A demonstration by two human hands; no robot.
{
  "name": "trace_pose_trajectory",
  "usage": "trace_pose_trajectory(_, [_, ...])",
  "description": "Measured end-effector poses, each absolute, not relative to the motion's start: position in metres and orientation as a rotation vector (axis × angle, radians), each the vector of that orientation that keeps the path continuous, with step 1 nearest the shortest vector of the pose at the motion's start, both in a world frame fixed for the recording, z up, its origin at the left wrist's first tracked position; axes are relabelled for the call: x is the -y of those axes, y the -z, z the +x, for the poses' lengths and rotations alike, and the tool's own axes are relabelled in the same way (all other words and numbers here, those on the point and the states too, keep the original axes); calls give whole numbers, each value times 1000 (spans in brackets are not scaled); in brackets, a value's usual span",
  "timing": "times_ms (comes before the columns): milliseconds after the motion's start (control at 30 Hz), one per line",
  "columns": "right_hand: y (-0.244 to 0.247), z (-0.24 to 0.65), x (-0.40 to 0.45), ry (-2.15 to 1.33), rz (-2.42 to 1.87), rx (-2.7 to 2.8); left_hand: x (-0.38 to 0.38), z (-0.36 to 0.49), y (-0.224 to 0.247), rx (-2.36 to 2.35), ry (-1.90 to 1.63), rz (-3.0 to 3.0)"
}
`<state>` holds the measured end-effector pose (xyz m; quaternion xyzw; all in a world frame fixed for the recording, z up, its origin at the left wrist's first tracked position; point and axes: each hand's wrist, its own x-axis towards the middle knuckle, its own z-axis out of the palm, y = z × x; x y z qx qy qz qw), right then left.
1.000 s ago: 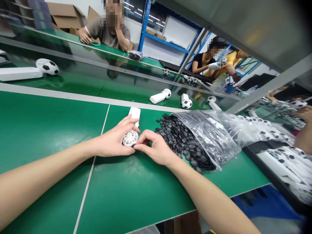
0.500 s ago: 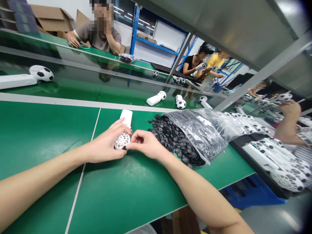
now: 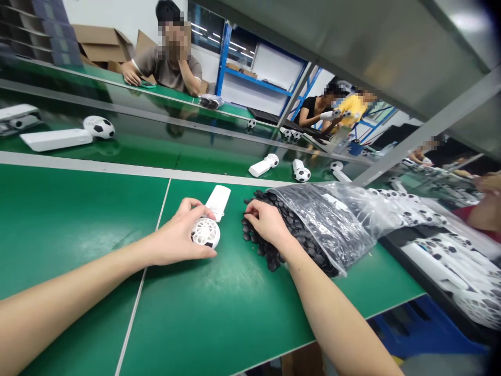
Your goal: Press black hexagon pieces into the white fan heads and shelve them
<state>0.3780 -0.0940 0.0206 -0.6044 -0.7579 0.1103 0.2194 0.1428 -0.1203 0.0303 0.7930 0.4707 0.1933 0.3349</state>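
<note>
My left hand on the lattice ball, my right on the black pieces

My left hand (image 3: 180, 231) is cupped over a white lattice ball (image 3: 205, 233), fingers curled around it, and a white handle (image 3: 217, 202) lies touching the ball on the green bench (image 3: 78, 219). My right hand (image 3: 266, 219) rests open on a heap of black hexagonal pieces (image 3: 258, 230) spilling from a clear plastic bag (image 3: 329, 224). My 2 hands are apart, with the ball and the heap just out of each other's reach. Beyond them lie 2 white handles with black-patched balls (image 3: 301, 174), and a co-worker (image 3: 168, 68) sits at the far bench, chin on hand.
</note>
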Motion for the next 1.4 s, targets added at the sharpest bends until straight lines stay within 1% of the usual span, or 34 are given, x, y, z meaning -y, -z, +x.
trace_pose_trajectory(167, [-28,370,104,-502,-1428,1949,116,136,-44,-1012,-359,2052])
trace_pose_trajectory(300, [-31,363,111,-726,-1296,1867,117,135,-52,-1028,-273,2022])
trace_pose_trajectory(367, [-32,360,114,-687,-1224,1915,120,137,-51,-1048,-300,2002])
trace_pose_trajectory(467, [-32,357,118,-541,-1114,2006,125,143,-44,-1097,-402,2001])
trace_pose_trajectory(567, [-32,353,123,-563,-1050,2051,126,146,-38,-1126,-465,2026])
trace_pose_trajectory(833, [-34,345,131,-594,-852,2260,125,146,-36,-1108,-480,2084])
trace_pose_trajectory(1100, [-32,342,131,-609,-833,2262,127,147,-35,-1138,-487,2093])
trace_pose_trajectory(1400, [-30,338,127,-635,-990,2193,129,156,-34,-1224,-587,2065])
